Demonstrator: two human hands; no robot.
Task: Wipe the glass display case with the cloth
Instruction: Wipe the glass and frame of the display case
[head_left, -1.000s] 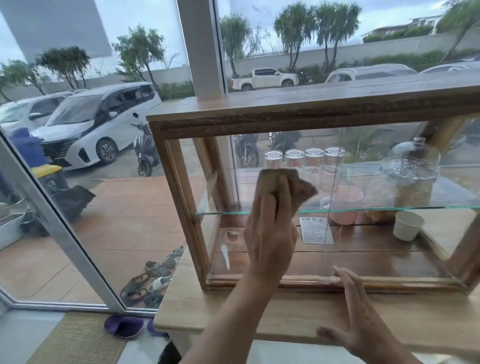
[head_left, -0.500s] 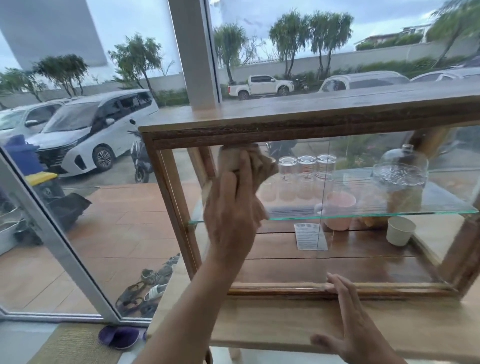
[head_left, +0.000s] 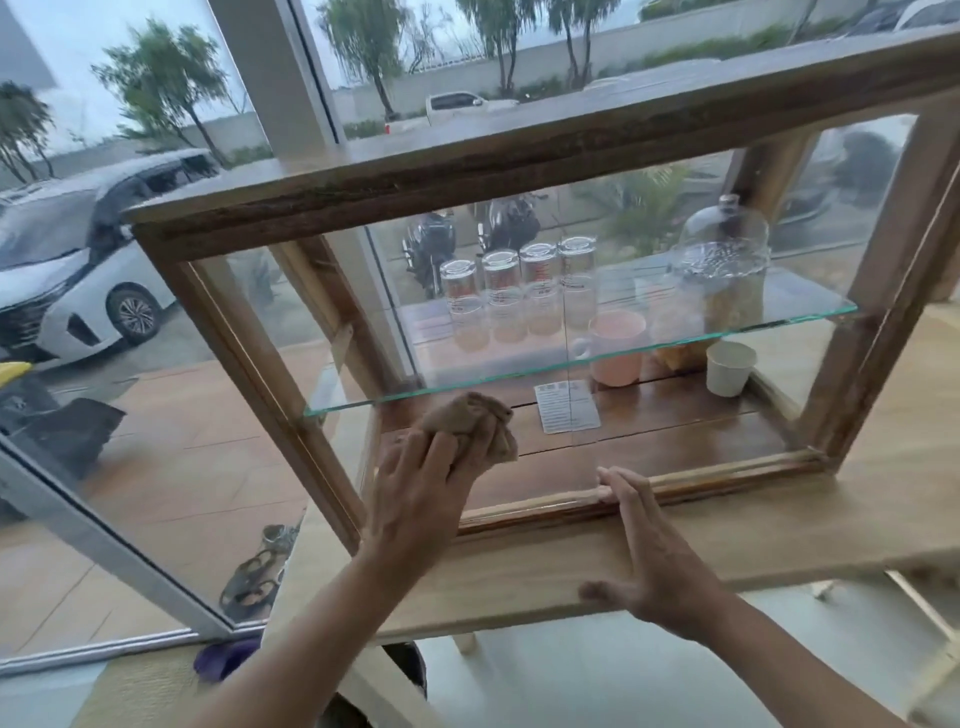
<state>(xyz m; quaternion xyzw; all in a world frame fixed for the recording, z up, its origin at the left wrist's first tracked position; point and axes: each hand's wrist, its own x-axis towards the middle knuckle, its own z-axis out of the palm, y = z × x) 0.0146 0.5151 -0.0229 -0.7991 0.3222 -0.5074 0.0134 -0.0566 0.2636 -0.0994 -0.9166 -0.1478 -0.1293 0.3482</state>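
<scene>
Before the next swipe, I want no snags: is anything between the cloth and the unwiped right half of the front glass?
Nothing visible. The cloth is pressed on the glass by the left hand. The cups sit behind the pane; the right hand rests low on the frame's bottom rail.

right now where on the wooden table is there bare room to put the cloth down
Bare wood runs along the table front edge, right of the right hand and below the display case frame. Another patch lies right of the case. The left front is taken up by the left hand with the cloth. Inside, the shelves are crowded.
</scene>
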